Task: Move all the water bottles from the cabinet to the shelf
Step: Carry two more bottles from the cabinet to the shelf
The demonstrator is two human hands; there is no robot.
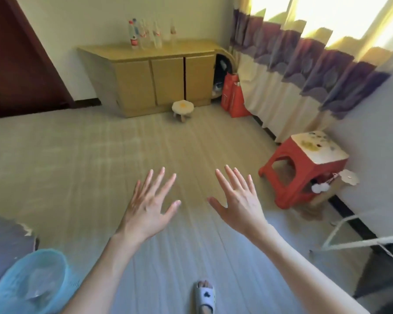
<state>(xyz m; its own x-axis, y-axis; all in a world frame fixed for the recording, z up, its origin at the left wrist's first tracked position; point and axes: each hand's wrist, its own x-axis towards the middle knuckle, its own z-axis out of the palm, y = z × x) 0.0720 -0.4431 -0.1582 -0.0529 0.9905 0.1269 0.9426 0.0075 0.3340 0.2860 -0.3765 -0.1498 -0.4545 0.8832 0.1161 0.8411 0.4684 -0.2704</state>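
Several clear water bottles (146,34) with red labels stand upright in a cluster on top of a low light-wood cabinet (154,80) against the far wall. My left hand (149,206) and my right hand (237,199) are stretched out in front of me over the floor, fingers spread and straight, holding nothing. Both hands are far from the cabinet, well across the room. No shelf is plainly visible.
A small round stool (182,108) stands before the cabinet. Red bags (233,96) lean beside it by the curtain (304,71). A red plastic stool (304,168) sits at right, a white metal frame (359,234) lower right, a blue basket (30,284) lower left.
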